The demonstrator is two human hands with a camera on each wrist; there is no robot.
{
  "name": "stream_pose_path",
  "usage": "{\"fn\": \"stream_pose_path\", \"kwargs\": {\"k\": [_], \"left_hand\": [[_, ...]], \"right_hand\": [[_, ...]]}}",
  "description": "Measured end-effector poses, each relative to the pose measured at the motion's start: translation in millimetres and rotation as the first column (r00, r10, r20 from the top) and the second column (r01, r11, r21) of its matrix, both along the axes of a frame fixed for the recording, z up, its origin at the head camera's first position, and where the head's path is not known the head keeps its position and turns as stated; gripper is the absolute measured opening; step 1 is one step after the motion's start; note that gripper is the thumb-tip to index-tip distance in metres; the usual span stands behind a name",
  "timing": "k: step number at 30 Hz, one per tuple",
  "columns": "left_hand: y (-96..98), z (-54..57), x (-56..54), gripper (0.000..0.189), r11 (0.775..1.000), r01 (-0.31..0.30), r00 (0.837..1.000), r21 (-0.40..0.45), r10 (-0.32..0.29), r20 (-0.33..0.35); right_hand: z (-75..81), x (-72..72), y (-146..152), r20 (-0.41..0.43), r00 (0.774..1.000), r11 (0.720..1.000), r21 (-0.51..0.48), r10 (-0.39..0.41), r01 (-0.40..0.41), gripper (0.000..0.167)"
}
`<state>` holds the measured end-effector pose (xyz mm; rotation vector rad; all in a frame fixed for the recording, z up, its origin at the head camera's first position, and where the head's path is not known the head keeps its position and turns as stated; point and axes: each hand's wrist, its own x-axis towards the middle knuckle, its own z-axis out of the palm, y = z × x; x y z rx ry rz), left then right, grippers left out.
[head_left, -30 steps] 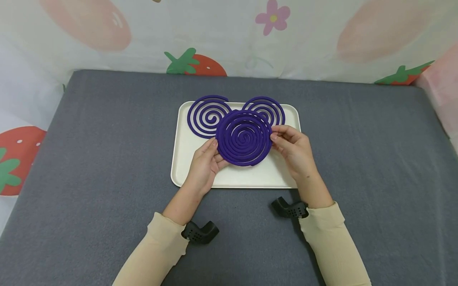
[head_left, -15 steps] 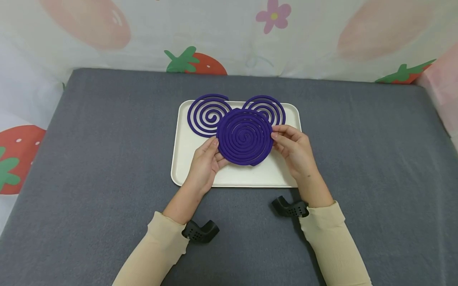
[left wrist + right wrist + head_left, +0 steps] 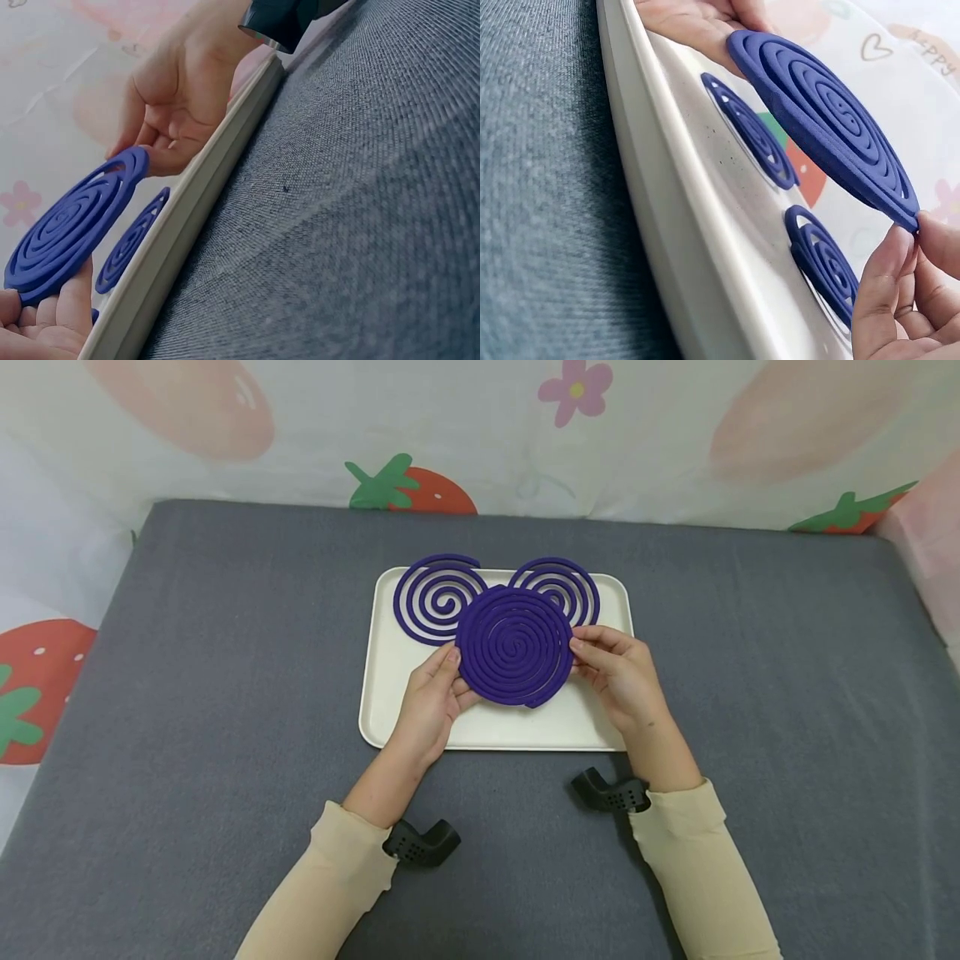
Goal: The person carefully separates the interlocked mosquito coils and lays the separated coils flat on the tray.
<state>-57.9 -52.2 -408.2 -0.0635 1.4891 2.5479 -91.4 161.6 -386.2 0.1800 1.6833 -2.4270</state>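
Observation:
Both hands hold up a dense purple pair of nested mosquito coils (image 3: 514,646) over a cream tray (image 3: 540,737). At its left edge, the left hand (image 3: 429,702) grips it with the thumb on top and fingers underneath. The right hand (image 3: 621,681) pinches the opposite edge between thumb and fingers, as the right wrist view also shows. Two looser single mosquito coils lie behind: the left one (image 3: 447,603) reaches past the tray's back rim, and the right one (image 3: 555,560) is partly hidden by the held pair.
A grey cloth (image 3: 225,693) covers the table beneath the tray. Behind it hangs a pale curtain (image 3: 300,435) printed with strawberries and a flower. Black wrist-worn devices (image 3: 423,843) sit at both sleeve cuffs.
Fewer pale gaps show between the held pair's rings than a second ago, so its two spirals now lie closer together. Both hands keep their grip; the coils on the tray stay put.

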Motion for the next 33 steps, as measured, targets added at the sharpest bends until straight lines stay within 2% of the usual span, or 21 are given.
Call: {"fn": "stream_pose_path", "kwargs": {"k": [13,19,24,33], "left_hand": [[-0.2,1.9,0.2,0.04,1.0,0.015,1.0,0.004,-0.015,0.011],[-1.5,3.1,1.6,0.039,0.995,0.088,0.996,0.045,-0.087,-0.037],[-1.5,3.1,2.1,0.045,0.987,0.142,0.988,0.076,-0.137,-0.068],[-1.9,2.0,2.9,0.05,0.991,0.119,0.99,0.057,-0.115,-0.08]], "right_hand": [[0.9,-0.2,2.3,0.063,0.998,0.999,-0.049,0.009,-0.006,0.031],[1.8,0.4,4.1,0.066,0.997,0.991,-0.128,-0.025,0.034,0.033],[2.1,0.2,4.6,0.068,0.998,0.988,-0.153,-0.02,0.03,0.033],[2.5,0.9,2.5,0.075,0.997,0.987,-0.157,-0.01,0.022,0.033]]}}
